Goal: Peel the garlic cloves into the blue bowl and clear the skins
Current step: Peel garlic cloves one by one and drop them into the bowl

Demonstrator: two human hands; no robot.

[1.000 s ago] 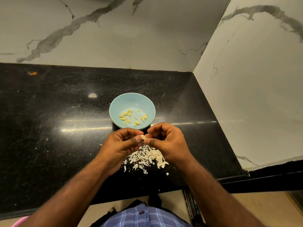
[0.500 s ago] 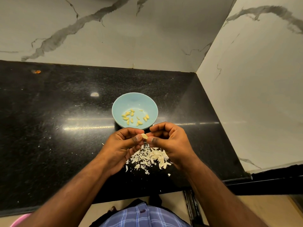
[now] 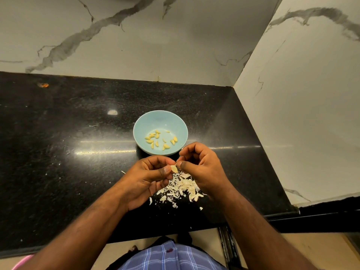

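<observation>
Both hands, left and right, pinch one pale garlic clove just below the round light-blue bowl at frame centre, so we judge papery skins drop clear.

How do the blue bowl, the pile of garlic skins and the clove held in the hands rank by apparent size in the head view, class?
1. blue bowl
2. pile of garlic skins, nearly as wide, and nearer the camera, so unsure
3. clove, clearly smallest
</observation>
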